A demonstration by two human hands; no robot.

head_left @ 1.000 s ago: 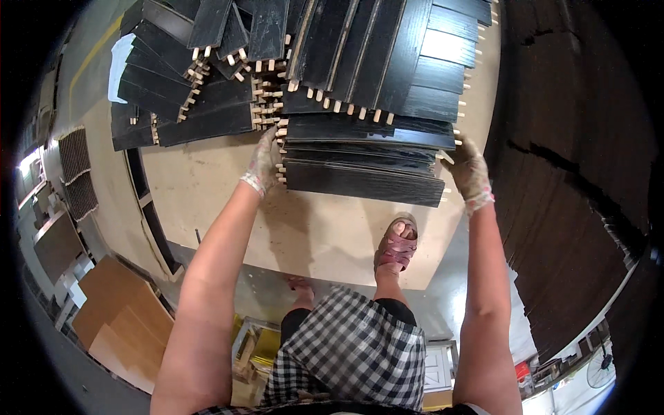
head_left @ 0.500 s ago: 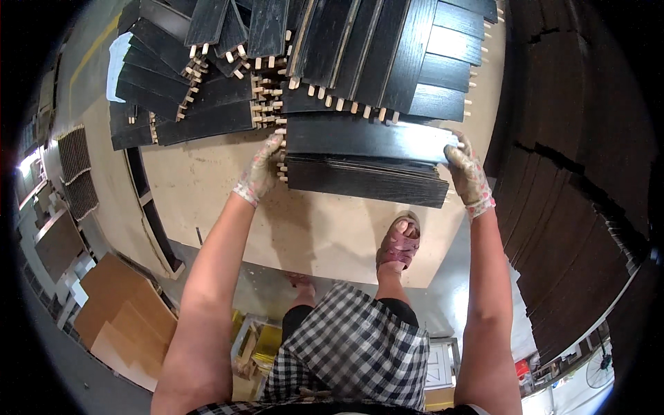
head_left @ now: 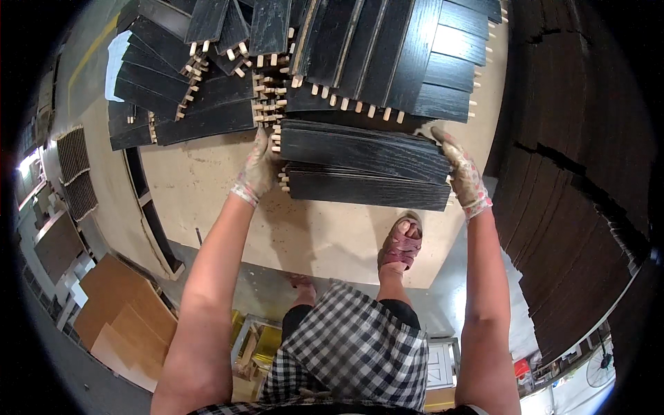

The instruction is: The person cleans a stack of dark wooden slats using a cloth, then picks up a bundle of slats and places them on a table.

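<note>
Black wooden slats with pale dowels in their ends are gripped as a bundle (head_left: 363,151) between my hands. Its broad grained face tilts toward me and the slats fan slightly along the top. My left hand (head_left: 259,168), in a pale work glove, closes on the dowelled left end. At the other end my gloved right hand (head_left: 462,169) wraps round the slats, its thumb and fingers partly behind them. Just nearer to me lies another row of black slats (head_left: 368,190) on the tan board. I cannot tell whether the bundle rests on it.
A large pile of dowelled black slats (head_left: 373,55) spreads beyond my hands, with more slats (head_left: 200,104) to the left. Everything lies on a tan sheet (head_left: 207,207), where my sandalled foot (head_left: 400,242) stands. A tall dark stack (head_left: 574,187) rises at the right.
The slats between my hands have turned, so their grained face now shows in place of the shiny one. Both hands have shifted slightly, staying at the ends.
</note>
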